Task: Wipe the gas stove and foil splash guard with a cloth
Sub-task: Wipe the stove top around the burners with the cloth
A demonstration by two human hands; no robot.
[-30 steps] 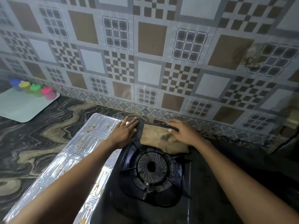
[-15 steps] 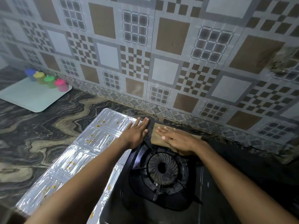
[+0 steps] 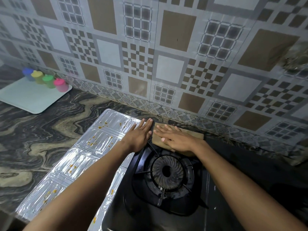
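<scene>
The wall (image 3: 166,47) in front of me is tiled in a patchwork of brown, white and grey squares, checks and grids, with a patterned border strip where it meets the countertop (image 3: 50,130), a dark stone with swirling cream veins. Far to the left on that counter sits a pale tray (image 3: 33,100) with four small lidded containers in a row along its far edge: blue (image 3: 28,73), yellow (image 3: 38,76), green (image 3: 48,80) and pink (image 3: 60,84). The foil splash guard (image 3: 93,147) lies flat on the counter just left of the black gas stove (image 3: 150,210). Its embossed silver panels are dotted with orange-yellow specks. The round burner (image 3: 167,172) sits under its pan supports near the middle of the stove. My left hand (image 3: 139,137) lies flat with the fingers straight and together, on the far right corner of the foil where it meets the stove. My right hand (image 3: 175,139) is just beside it, fingers spread and straight, pressing the brown cloth (image 3: 193,133) down on the stove's far edge, between the burner and the wall.
</scene>
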